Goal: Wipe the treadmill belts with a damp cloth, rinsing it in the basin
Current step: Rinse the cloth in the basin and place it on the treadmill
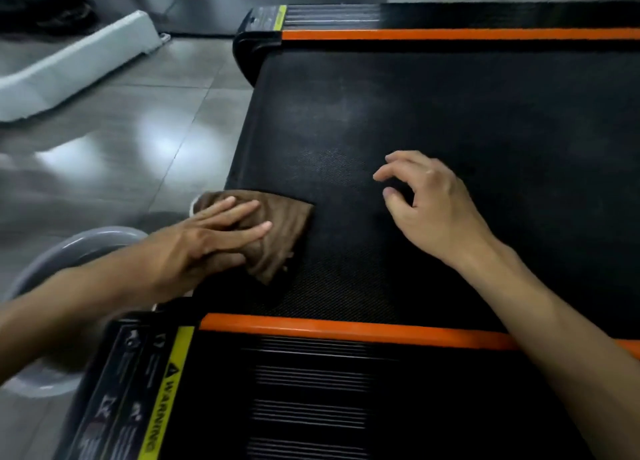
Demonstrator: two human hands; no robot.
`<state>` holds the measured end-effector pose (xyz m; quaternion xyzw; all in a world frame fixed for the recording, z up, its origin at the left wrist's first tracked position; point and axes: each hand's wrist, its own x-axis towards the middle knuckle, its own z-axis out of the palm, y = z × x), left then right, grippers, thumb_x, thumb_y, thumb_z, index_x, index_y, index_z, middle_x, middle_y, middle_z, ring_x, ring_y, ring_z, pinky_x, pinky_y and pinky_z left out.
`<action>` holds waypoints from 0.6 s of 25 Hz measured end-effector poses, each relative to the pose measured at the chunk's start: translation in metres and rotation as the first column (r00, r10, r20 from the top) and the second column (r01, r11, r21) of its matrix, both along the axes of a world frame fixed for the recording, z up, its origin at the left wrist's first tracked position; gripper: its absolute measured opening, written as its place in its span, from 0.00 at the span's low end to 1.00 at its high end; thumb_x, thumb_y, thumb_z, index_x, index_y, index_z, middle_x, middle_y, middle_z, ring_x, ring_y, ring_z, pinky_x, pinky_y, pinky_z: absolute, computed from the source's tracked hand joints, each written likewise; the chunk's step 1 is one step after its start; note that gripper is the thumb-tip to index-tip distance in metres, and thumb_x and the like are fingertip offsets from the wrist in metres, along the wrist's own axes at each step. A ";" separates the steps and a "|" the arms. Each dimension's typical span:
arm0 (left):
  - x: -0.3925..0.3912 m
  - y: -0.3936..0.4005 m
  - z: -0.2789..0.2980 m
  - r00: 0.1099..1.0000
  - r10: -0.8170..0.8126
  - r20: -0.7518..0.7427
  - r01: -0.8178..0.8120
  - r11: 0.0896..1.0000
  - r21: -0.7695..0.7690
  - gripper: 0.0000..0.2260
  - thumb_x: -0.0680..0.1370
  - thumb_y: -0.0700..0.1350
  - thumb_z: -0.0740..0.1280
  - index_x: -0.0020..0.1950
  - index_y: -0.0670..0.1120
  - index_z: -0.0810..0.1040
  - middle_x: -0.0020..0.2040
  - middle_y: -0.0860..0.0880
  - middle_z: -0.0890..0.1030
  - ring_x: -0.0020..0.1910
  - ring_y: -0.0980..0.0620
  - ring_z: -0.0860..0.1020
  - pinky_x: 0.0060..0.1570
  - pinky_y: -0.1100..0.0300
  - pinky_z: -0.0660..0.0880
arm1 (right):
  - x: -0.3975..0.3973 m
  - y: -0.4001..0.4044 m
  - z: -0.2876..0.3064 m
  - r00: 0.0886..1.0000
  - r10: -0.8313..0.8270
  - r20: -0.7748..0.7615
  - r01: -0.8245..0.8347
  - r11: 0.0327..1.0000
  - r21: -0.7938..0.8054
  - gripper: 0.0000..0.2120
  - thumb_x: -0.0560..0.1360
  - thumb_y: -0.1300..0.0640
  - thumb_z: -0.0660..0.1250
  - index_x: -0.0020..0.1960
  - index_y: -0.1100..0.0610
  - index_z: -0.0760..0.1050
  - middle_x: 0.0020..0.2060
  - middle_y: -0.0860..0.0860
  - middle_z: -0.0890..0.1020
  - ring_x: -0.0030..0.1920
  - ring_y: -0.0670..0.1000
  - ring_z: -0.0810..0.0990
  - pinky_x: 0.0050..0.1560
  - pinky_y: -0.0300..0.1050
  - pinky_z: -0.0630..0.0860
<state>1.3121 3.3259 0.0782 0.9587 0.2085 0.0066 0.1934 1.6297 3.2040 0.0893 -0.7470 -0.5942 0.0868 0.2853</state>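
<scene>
Brown cloth (277,231), crumpled and ridged with folds, lies at the end edge of the black treadmill belt (467,120), one pale corner hanging off the belt end. Left hand (211,238) presses flat on the cloth, fingers straight and spread, not curled round it. Right hand (429,203) is over the belt just beside the cloth, fingers loosely curled, holding nothing; cannot tell if fingertips touch the surface. Belt is matte, fine woven-dot texture, faint pale smudges toward its far part. Orange side rails (346,328) run glossy along both long edges; near footboard (311,390) is black with ribbed grooves. Yellow warning strip (166,400) and black sticker panel cover the near end cap. Grey plastic basin (69,248), round-rimmed, sits on the floor by the belt end, largely hidden by the left forearm. Grey glossy floor tiles (131,141) show light glare; white moulded base (79,64) lies far left.
</scene>
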 end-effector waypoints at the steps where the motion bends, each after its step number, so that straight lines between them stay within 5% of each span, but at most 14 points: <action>1: -0.019 -0.003 0.002 0.996 0.084 0.036 -0.079 0.989 -0.125 0.22 0.80 0.62 0.55 0.75 0.67 0.58 0.79 0.57 0.55 0.78 0.57 0.50 0.75 0.64 0.49 | -0.013 -0.001 0.002 0.999 0.048 -0.017 -0.048 0.999 0.002 0.10 0.77 0.58 0.65 0.56 0.51 0.80 0.62 0.44 0.77 0.59 0.51 0.76 0.60 0.45 0.71; 3: -0.044 -0.017 0.003 0.969 0.238 0.072 -0.184 0.882 -0.435 0.22 0.81 0.53 0.62 0.73 0.67 0.63 0.78 0.61 0.56 0.78 0.59 0.52 0.73 0.68 0.50 | -0.044 0.000 0.005 0.984 0.174 -0.040 -0.174 0.985 0.007 0.10 0.76 0.57 0.65 0.55 0.50 0.80 0.61 0.44 0.78 0.58 0.51 0.77 0.60 0.49 0.74; 6: -0.048 -0.027 -0.002 0.949 0.303 0.087 -0.187 0.763 -0.618 0.25 0.80 0.45 0.62 0.74 0.63 0.64 0.78 0.64 0.55 0.76 0.65 0.50 0.71 0.73 0.50 | -0.089 0.004 0.002 0.941 0.337 0.002 -0.337 0.941 -0.043 0.11 0.74 0.55 0.64 0.55 0.49 0.80 0.61 0.45 0.78 0.58 0.51 0.76 0.60 0.53 0.74; 10: -0.032 0.001 -0.014 0.925 0.359 0.123 -0.181 0.703 -0.687 0.24 0.80 0.49 0.60 0.75 0.60 0.58 0.77 0.66 0.50 0.74 0.71 0.48 0.69 0.77 0.48 | -0.121 0.031 0.000 0.925 0.363 0.109 -0.356 0.931 -0.085 0.19 0.74 0.52 0.62 0.64 0.48 0.73 0.64 0.44 0.75 0.62 0.51 0.72 0.61 0.54 0.71; 15: 0.012 0.073 -0.043 0.812 0.524 0.256 -0.272 0.729 -0.628 0.20 0.83 0.51 0.58 0.75 0.61 0.61 0.74 0.53 0.65 0.73 0.53 0.64 0.70 0.63 0.62 | -0.121 0.064 -0.010 0.960 0.207 0.187 -0.217 0.976 0.032 0.20 0.73 0.51 0.61 0.64 0.50 0.71 0.62 0.46 0.75 0.57 0.52 0.74 0.56 0.52 0.72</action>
